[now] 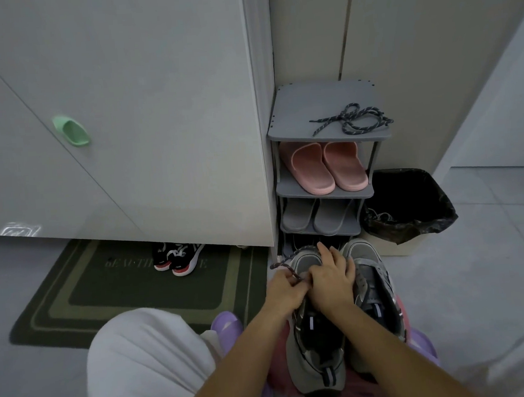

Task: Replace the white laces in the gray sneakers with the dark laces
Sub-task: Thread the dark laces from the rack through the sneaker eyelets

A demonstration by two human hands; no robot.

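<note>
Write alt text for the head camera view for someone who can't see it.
A person's left hand pinches a dark lace at a gray sneaker while the right hand rests on it. A second dark lace lies on a shoe rack behind.

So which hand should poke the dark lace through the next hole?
Probably the left hand: it pinches the dark lace right at the gray sneaker. The right hand rests on that sneaker, seemingly steadying it.
</note>
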